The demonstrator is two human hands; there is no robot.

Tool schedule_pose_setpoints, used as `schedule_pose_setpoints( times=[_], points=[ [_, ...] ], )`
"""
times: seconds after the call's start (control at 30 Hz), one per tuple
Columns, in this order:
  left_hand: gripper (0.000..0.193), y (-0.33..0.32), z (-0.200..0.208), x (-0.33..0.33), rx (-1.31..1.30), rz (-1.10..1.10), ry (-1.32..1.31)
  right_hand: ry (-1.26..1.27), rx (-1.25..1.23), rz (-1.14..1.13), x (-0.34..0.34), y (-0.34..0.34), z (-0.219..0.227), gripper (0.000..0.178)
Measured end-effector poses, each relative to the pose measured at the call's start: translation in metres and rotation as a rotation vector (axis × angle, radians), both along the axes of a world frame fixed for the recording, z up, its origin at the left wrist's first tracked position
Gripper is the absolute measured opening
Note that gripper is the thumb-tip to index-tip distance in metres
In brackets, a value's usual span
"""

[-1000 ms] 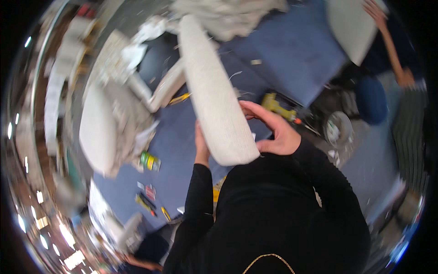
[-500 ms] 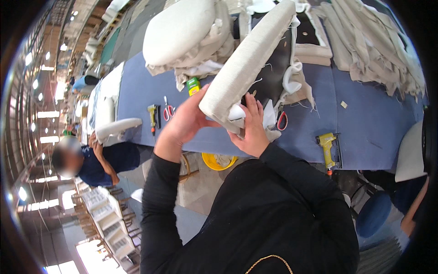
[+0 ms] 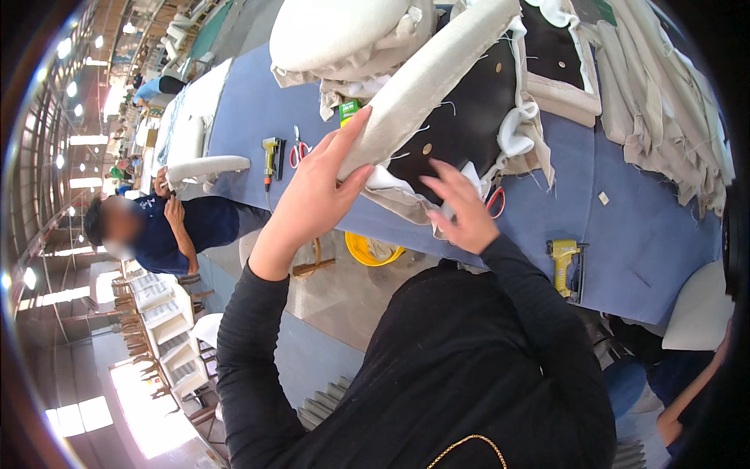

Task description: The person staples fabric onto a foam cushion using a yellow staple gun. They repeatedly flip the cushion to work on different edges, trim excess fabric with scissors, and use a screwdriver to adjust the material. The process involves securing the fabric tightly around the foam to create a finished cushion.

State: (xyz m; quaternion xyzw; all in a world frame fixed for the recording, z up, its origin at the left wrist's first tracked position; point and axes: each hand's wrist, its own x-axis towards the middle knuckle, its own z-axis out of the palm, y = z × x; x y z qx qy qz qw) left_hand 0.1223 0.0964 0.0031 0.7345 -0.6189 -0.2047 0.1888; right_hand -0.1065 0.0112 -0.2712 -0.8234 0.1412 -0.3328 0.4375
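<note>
A beige upholstered seat cushion (image 3: 441,86) leans tilted on the table, its black underside (image 3: 461,109) facing right. My left hand (image 3: 324,180) grips the near end of its padded side, thumb bent over the edge. Loose fabric and white wadding (image 3: 394,187) hang along the near edge. Above that edge, close to the black underside, my right hand (image 3: 462,209) holds nothing and its fingers are apart. Red-handled scissors (image 3: 496,203) lie just right of it, partly hidden.
On the blue-covered table (image 3: 539,207) lie a yellow staple gun (image 3: 562,270) at right, another (image 3: 270,162) and scissors (image 3: 298,152) at left. Stacked cushions (image 3: 344,39) and beige fabric pieces (image 3: 664,102) sit behind. A yellow bucket (image 3: 371,254) stands below the edge. A co-worker (image 3: 195,227) is at left.
My right hand has let go of the near edge and spread its fingers. The cushion has turned to show more of its black underside, with my left hand still on it.
</note>
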Motion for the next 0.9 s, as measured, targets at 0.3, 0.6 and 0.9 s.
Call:
schedule_pose_setpoints(
  times=[0.3,0.6,0.9],
  points=[
    [0.076,0.015,-0.004,-0.009,-0.113,-0.059,0.046,0.816,0.154,-1.158,-0.247,0.081,-0.17,0.078],
    [0.08,0.012,-0.004,-0.024,-0.058,0.019,-0.005,0.787,0.473,-0.998,-0.262,0.034,-0.16,0.063],
    [0.083,0.007,-0.001,-0.041,-0.06,-0.021,-0.136,-0.134,0.715,-0.184,-0.088,0.044,0.107,0.047]
  ],
)
